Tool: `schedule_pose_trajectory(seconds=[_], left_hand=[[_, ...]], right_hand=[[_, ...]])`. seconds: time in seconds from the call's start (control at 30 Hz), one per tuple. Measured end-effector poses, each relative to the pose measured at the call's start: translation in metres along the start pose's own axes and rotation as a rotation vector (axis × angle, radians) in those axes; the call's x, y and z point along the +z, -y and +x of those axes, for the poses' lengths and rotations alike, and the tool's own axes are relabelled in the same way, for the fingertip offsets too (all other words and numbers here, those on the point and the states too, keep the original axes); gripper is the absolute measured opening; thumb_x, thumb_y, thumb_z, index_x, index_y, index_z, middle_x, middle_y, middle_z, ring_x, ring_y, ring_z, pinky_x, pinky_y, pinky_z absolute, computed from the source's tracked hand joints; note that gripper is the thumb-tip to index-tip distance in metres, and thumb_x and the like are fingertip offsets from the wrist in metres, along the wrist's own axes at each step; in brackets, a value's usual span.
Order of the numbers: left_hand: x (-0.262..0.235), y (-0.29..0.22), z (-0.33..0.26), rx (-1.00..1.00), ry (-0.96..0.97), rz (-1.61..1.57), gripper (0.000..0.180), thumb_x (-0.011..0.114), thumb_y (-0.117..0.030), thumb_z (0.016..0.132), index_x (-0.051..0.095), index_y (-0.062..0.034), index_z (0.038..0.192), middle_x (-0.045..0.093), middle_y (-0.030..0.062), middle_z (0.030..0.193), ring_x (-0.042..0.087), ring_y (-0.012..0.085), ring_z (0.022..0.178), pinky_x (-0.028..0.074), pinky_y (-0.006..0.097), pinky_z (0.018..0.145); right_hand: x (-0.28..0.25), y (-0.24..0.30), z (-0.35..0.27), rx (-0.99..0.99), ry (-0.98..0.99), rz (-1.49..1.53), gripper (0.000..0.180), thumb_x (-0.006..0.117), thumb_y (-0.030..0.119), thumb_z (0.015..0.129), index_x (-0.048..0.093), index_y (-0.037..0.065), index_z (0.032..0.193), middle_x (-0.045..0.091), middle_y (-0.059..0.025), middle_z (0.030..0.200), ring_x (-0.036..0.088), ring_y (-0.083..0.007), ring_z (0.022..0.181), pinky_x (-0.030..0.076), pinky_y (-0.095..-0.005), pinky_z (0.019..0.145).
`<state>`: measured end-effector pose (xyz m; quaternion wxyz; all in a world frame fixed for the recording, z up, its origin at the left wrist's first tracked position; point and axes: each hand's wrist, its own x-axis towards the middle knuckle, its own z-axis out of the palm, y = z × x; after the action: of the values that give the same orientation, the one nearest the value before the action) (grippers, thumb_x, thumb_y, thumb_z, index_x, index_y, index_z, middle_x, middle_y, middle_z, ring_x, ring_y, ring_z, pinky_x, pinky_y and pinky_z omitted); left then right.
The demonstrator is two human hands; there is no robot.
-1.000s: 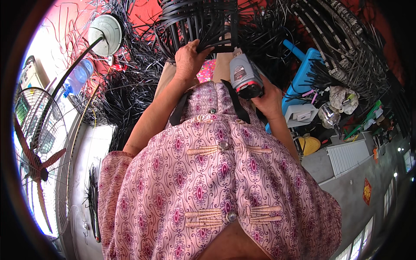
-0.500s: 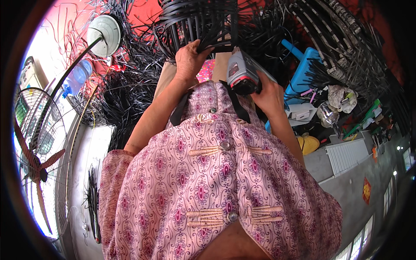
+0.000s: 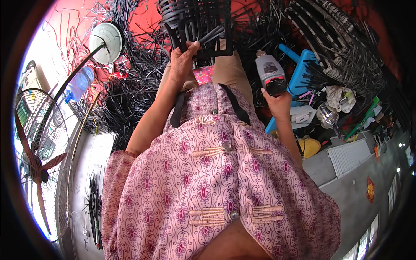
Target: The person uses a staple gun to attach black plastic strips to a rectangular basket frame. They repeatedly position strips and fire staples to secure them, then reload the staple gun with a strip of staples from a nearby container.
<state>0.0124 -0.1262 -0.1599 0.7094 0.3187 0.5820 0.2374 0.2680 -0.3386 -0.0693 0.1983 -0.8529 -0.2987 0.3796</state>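
Observation:
A black woven piece (image 3: 190, 17) made of flat plastic strips on a dark frame stands over my lap at the top. My left hand (image 3: 181, 64) is closed at its near edge, thumb and fingers pinching a bunch of black strips (image 3: 211, 35). Out to the right, my right hand (image 3: 277, 105) grips a grey power tool (image 3: 269, 69) with a red and black rear end. Its nose points away from me, apart from the woven piece. The handle is mostly hidden under its body.
Loose black strips (image 3: 125, 95) lie heaped on both sides over a red floor. Close to my right stands a blue plastic stool-like object (image 3: 301, 71), beside a white box (image 3: 302, 115). A standing fan (image 3: 41, 169) and a blue water bottle (image 3: 80, 80) are at the left.
My right hand has carried the power tool away from the frame, to the right. The woven piece has tilted and shifted slightly left; my left hand has moved a little left with the strips.

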Motion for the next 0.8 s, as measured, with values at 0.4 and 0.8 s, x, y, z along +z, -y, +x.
schedule_pose_trajectory(seconds=[0.4,0.8], left_hand=[[-0.011,-0.031,0.007,-0.005,0.065,0.305,0.032,0.067,-0.03,0.098,0.065,-0.0075,0.075,0.055,-0.0056,0.07,0.047,0.0048,0.07,0.039,0.025,0.066],[-0.003,-0.04,0.022,-0.072,0.35,0.626,0.033,0.074,-0.031,0.09,0.072,0.0013,0.087,0.068,0.0009,0.074,0.058,0.0069,0.074,0.05,0.029,0.072]], right_hand=[[0.0,-0.009,-0.003,0.053,-0.038,0.116,0.029,0.085,0.016,0.078,0.069,-0.003,0.094,0.071,-0.0059,0.083,0.065,-0.015,0.075,0.053,-0.0329,0.072],[0.014,-0.005,-0.016,-0.065,0.017,0.042,0.038,0.088,0.016,0.073,0.069,-0.002,0.101,0.074,-0.0152,0.092,0.074,-0.0249,0.084,0.056,-0.0349,0.075]])
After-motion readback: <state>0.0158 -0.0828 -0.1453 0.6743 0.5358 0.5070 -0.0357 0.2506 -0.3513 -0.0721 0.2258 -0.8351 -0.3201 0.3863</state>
